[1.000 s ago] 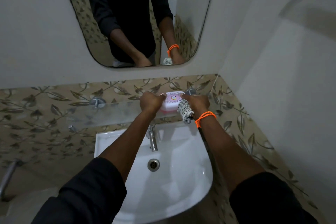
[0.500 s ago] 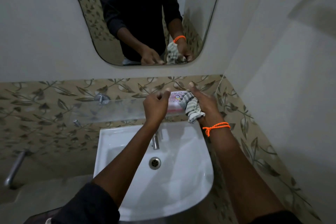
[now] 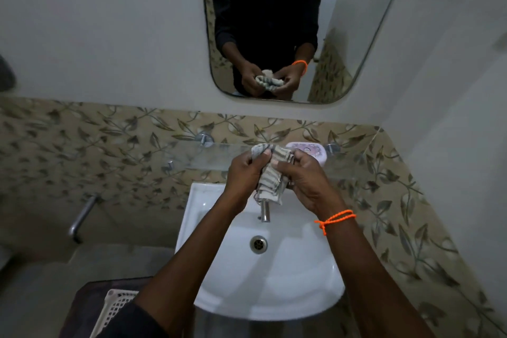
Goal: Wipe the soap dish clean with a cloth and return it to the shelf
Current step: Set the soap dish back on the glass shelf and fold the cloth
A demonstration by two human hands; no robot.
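Head view: the soft cloth is gripped by left hand and right hand. At one o'clock, the soap dish is left on the glass shelf; light, probably slippery, best grasped by its long sides.

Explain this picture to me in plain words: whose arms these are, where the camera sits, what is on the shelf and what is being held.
The camera sits on a person's head, looking down at their own arms. The left hand and right hand together grip a striped cloth above a white sink. The tap pokes out below the cloth. On the glass shelf against the leaf-patterned tiles rests a pink soap dish, untouched by either hand. The mirror above reflects the same person and cloth.
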